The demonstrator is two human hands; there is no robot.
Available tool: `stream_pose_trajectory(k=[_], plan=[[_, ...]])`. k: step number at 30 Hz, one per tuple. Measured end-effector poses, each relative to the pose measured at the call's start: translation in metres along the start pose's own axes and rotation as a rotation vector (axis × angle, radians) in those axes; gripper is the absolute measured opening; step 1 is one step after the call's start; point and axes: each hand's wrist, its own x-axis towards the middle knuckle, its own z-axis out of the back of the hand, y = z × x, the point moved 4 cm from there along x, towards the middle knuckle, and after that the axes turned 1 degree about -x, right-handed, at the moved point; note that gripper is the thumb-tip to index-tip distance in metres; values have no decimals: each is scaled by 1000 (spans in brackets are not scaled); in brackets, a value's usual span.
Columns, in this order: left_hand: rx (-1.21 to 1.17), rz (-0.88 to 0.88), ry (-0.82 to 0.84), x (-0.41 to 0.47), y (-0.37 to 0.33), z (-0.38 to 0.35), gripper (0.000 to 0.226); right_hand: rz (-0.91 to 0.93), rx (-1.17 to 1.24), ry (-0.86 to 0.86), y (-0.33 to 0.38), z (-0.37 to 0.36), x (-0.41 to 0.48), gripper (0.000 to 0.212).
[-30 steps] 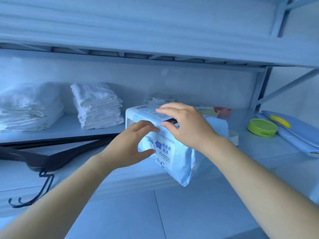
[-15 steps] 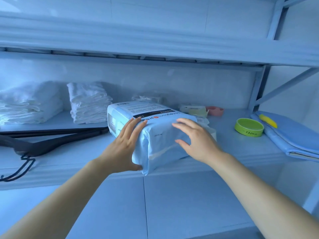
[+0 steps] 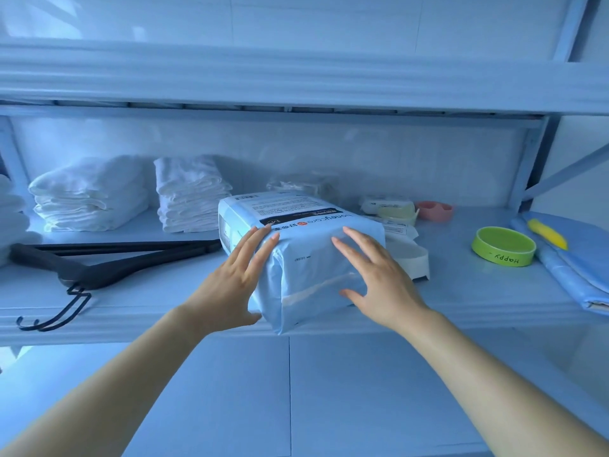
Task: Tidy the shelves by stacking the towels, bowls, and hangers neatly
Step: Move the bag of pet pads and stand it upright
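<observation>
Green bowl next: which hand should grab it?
Probably the right hand. The green bowl sits on the shelf to its right, with nothing between. The left hand is on the far side of the blue pack.

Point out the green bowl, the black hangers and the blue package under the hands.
green bowl [image 3: 503, 246]: head view, on its front outer wall.
black hangers [image 3: 99, 263]: head view, on the near arm.
blue package [image 3: 309, 255]: head view, on its top face between the hands.
</observation>
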Motion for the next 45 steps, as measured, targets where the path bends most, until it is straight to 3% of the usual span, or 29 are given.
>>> stream_pose_trajectory(k=[14, 21, 25, 31, 33, 39, 45], plan=[[3, -47, -48, 5, -5, -9, 146, -18, 36, -69, 4, -13, -1, 100], [2, -41, -58, 1, -8, -6, 147, -35, 21, -86, 4, -15, -6, 92], [-45, -24, -49, -8, -11, 2, 125, -58, -36, -79, -6, -11, -18, 79], [16, -18, -269, -15, -38, 21, 55, -127, -38, -35, -15, -14, -33, 57], [8, 33, -257, -16, -47, 19, 39, -140, -38, -15, -16, -16, -34, 56], [-33, 221, -15, -14, -61, -4, 39, -139, -28, -1, -8, -18, -34, 57], [-142, 261, -3, -2, -61, 2, 35, -134, -35, 4, 2, -11, -35, 59]])
